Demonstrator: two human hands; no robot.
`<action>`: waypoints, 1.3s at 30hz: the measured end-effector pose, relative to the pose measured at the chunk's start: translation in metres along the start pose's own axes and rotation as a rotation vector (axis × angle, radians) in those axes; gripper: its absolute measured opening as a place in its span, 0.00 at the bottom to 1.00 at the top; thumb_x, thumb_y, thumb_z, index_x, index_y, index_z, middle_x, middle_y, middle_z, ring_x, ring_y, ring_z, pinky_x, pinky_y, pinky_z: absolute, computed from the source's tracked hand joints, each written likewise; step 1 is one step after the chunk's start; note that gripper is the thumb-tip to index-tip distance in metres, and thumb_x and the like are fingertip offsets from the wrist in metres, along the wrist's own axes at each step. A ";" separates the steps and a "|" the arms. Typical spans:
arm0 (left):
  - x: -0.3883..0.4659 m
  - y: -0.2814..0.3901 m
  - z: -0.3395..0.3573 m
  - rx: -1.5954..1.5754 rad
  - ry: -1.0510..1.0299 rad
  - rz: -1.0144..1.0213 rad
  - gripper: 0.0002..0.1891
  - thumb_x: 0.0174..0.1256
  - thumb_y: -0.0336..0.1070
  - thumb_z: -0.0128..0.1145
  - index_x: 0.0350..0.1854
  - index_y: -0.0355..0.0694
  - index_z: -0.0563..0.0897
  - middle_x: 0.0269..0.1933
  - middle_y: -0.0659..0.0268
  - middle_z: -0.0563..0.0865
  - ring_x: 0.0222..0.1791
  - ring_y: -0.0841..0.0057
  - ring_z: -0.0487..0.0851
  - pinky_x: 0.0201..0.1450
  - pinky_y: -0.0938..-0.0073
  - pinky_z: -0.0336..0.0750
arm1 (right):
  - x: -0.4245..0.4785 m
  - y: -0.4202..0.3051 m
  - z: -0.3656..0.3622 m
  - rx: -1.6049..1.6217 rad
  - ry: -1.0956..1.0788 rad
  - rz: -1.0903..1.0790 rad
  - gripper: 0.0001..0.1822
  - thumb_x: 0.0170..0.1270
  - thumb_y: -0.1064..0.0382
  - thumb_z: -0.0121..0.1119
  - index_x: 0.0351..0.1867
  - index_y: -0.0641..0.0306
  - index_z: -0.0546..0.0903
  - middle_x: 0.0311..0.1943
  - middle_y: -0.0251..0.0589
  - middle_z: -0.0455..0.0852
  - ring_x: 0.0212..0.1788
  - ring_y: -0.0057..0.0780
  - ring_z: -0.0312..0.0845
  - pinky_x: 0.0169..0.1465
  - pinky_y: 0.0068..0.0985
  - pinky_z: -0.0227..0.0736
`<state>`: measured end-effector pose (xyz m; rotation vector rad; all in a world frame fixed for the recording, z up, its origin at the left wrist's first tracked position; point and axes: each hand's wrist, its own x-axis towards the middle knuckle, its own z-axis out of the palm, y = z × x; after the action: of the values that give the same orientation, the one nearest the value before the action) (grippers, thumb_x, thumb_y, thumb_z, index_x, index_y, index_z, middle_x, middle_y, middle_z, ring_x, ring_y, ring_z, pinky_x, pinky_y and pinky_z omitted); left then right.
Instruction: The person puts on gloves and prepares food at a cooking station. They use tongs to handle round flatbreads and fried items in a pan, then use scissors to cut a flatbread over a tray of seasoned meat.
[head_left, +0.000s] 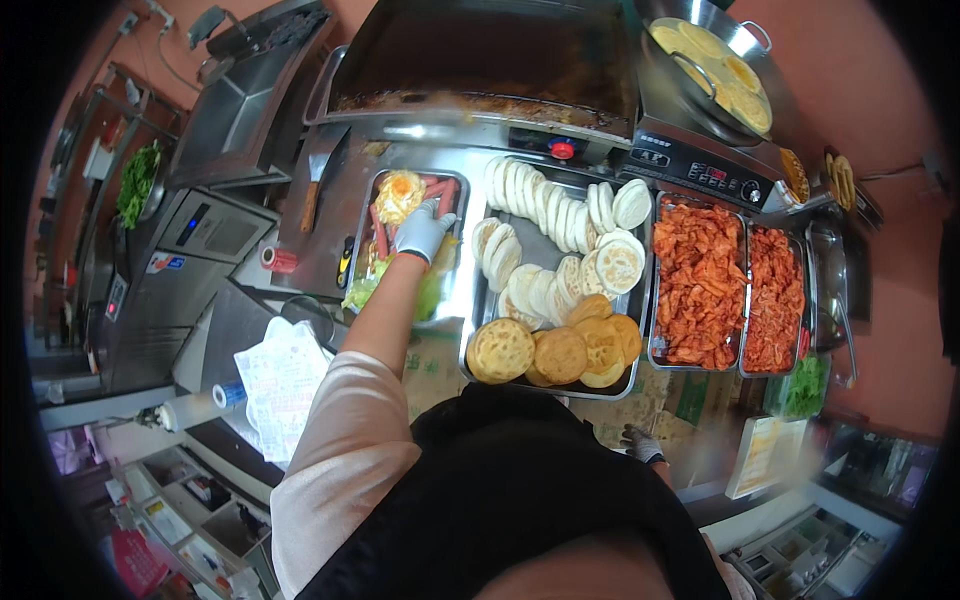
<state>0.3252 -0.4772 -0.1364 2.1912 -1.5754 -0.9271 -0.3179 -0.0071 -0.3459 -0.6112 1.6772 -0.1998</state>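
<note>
My left hand (424, 229), in a pale glove with an orange band at the wrist, reaches into a steel tray (463, 247). Its fingers are at the pink sausages (447, 198); whether they grip one is hidden. Beside the fingertips, a fried egg (400, 196) rests on more sausages. Lettuce leaves (365, 289) fill the near end of this tray, partly under my forearm. My right hand (641, 444), gloved in grey, hangs low beside my dark apron, fingers apart and apparently without anything in them.
Right of the left hand, a large tray (645, 300) holds pale flatbreads (559, 214) and browned ones (501, 351). Trays of red sauced meat (697, 285) stand farther right. Behind are a griddle (480, 60) and a pan (712, 97) of flatbreads. A scraper (311, 191) lies left.
</note>
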 end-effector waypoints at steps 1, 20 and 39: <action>-0.014 -0.003 -0.012 0.078 0.033 0.008 0.26 0.66 0.54 0.64 0.58 0.40 0.82 0.51 0.51 0.89 0.54 0.55 0.86 0.59 0.60 0.76 | 0.004 -0.019 0.003 -0.067 -0.008 -0.021 0.24 0.75 0.50 0.56 0.66 0.56 0.77 0.58 0.43 0.84 0.55 0.38 0.84 0.52 0.37 0.78; -0.010 -0.094 -0.052 0.385 0.146 -0.111 0.20 0.66 0.50 0.59 0.51 0.39 0.82 0.51 0.43 0.87 0.53 0.46 0.86 0.55 0.48 0.79 | -0.004 -0.123 0.060 -0.247 0.006 -0.082 0.22 0.76 0.51 0.52 0.66 0.54 0.79 0.55 0.35 0.87 0.51 0.28 0.84 0.52 0.29 0.75; -0.295 0.263 0.112 -0.675 -1.110 0.358 0.19 0.74 0.33 0.55 0.65 0.39 0.79 0.42 0.70 0.85 0.35 0.87 0.78 0.36 0.88 0.69 | -0.234 -0.322 -0.016 0.728 -0.102 -0.497 0.26 0.78 0.49 0.53 0.72 0.53 0.72 0.55 0.38 0.82 0.50 0.25 0.84 0.54 0.26 0.80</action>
<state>0.0009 -0.2855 0.0276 0.8555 -1.5359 -2.3020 -0.2240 -0.1658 0.0074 -0.4523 1.2039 -1.0640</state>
